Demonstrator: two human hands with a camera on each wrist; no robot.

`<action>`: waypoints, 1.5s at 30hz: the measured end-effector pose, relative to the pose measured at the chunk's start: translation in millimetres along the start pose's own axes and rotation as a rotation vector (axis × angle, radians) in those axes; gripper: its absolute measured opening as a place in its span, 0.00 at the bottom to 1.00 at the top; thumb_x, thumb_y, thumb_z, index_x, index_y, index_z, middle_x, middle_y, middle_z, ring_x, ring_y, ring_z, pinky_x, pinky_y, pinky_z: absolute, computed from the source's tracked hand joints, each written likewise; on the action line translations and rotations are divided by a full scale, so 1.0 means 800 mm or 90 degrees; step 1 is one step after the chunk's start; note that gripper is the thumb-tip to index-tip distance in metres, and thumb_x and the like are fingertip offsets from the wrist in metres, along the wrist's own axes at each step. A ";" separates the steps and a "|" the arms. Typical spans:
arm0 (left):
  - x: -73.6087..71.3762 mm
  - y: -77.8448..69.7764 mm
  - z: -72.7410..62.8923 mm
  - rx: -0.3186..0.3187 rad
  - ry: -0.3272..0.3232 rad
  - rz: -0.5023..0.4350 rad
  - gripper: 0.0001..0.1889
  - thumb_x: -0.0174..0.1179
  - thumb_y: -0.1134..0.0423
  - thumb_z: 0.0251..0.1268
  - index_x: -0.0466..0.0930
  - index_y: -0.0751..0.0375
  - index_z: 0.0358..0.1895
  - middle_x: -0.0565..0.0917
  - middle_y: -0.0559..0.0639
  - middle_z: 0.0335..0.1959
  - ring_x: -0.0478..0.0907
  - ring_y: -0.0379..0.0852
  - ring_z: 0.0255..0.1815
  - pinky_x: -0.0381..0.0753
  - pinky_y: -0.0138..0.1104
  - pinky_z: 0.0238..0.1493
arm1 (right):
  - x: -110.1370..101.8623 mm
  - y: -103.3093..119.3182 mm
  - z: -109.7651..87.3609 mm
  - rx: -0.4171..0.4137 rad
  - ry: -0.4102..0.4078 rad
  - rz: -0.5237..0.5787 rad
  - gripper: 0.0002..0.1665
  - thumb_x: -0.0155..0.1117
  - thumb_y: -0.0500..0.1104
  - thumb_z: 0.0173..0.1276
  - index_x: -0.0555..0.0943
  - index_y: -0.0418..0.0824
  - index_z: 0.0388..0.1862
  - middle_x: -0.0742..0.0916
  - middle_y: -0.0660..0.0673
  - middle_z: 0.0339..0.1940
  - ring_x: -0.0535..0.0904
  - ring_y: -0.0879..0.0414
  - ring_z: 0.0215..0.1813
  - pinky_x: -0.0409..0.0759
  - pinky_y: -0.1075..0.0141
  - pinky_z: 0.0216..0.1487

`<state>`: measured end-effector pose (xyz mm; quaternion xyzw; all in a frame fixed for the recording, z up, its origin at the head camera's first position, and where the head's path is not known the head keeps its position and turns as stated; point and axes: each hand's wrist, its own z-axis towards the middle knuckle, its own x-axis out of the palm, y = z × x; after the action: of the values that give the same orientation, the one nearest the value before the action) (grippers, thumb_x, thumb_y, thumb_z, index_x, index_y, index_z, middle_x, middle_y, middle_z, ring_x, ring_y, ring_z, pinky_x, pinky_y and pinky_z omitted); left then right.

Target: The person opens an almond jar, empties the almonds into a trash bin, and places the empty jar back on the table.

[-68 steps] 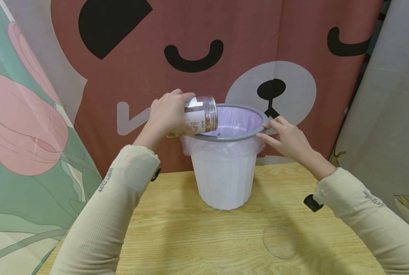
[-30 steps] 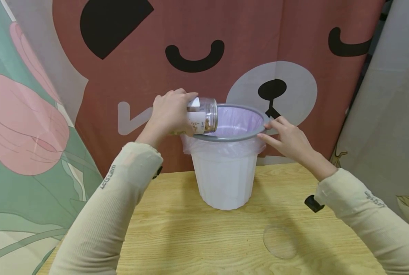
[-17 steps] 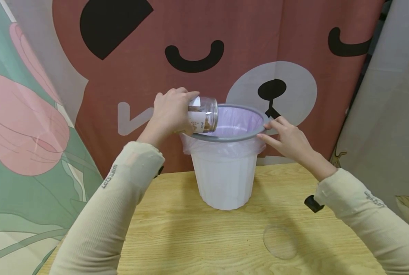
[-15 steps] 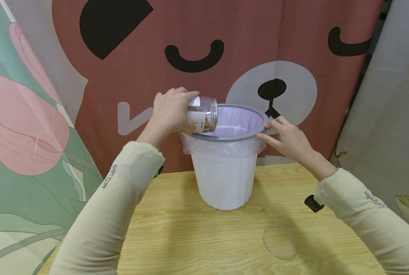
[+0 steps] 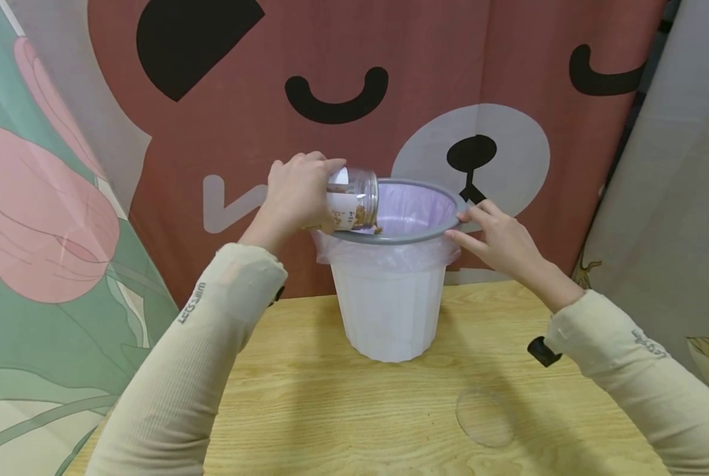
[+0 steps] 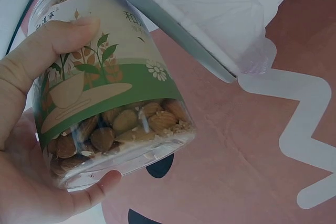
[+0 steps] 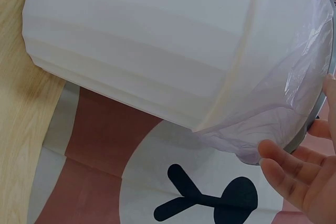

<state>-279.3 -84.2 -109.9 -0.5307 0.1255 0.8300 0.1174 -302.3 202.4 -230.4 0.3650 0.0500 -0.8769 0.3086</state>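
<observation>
My left hand (image 5: 297,192) grips a clear plastic jar (image 5: 345,208), tilted nearly on its side with its open mouth over the left rim of a white trash can (image 5: 387,311). Brown almonds (image 6: 157,121) lie inside the jar behind a green-and-white label. At the jar's mouth, a few brown pieces (image 5: 377,229) spill out over the can. A pale purple bag (image 5: 426,205) lines the can, folded over under its grey ring (image 5: 390,240). On the can's right side, my right hand (image 5: 506,241) holds the ring between thumb and fingers.
A clear round lid (image 5: 485,416) lies on the wooden table (image 5: 331,410), in front of the can and to its right. Behind the table hangs a brown curtain (image 5: 223,132) printed with a bear face.
Over these frames the jar shifts slightly to the right in my left hand. Brown pieces now spill past its mouth, where earlier they stayed inside. My right hand keeps its place on the ring.
</observation>
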 end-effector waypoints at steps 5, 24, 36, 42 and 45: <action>-0.001 -0.001 0.001 0.007 0.000 0.016 0.47 0.72 0.60 0.30 0.63 0.48 0.64 0.70 0.52 0.54 0.64 0.51 0.50 0.64 0.46 0.45 | 0.000 0.000 0.000 0.003 0.002 0.002 0.19 0.62 0.49 0.60 0.78 0.36 0.42 0.74 0.43 0.36 0.67 0.55 0.19 0.66 0.65 0.15; -0.002 -0.006 0.004 0.011 0.007 0.051 0.48 0.73 0.61 0.29 0.62 0.47 0.65 0.69 0.51 0.57 0.62 0.52 0.55 0.60 0.47 0.50 | 0.000 0.000 0.000 0.005 0.003 0.000 0.19 0.62 0.49 0.60 0.78 0.36 0.42 0.74 0.43 0.37 0.68 0.55 0.19 0.66 0.65 0.15; -0.001 -0.008 0.004 0.007 0.013 0.059 0.48 0.73 0.61 0.30 0.61 0.46 0.66 0.68 0.50 0.58 0.62 0.51 0.56 0.60 0.47 0.50 | 0.001 0.000 0.000 0.001 0.002 0.001 0.17 0.63 0.48 0.59 0.78 0.37 0.41 0.74 0.42 0.37 0.68 0.55 0.19 0.67 0.65 0.15; -0.002 -0.009 0.005 0.009 0.010 0.063 0.48 0.73 0.61 0.30 0.61 0.47 0.65 0.69 0.51 0.58 0.62 0.51 0.56 0.60 0.47 0.50 | 0.001 0.000 0.000 -0.001 -0.002 0.002 0.16 0.63 0.48 0.59 0.78 0.37 0.40 0.74 0.43 0.37 0.68 0.55 0.19 0.67 0.65 0.15; -0.003 -0.010 0.004 0.012 0.010 0.063 0.48 0.73 0.61 0.30 0.61 0.47 0.65 0.69 0.51 0.58 0.62 0.51 0.56 0.60 0.47 0.50 | 0.000 0.000 0.000 -0.004 -0.003 0.002 0.17 0.63 0.47 0.59 0.78 0.37 0.41 0.74 0.43 0.37 0.68 0.55 0.19 0.66 0.65 0.15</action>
<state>-278.6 -75.6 -106.9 -0.5292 0.1600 0.8294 0.0805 -302.5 202.5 -230.6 0.3622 0.0513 -0.8772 0.3110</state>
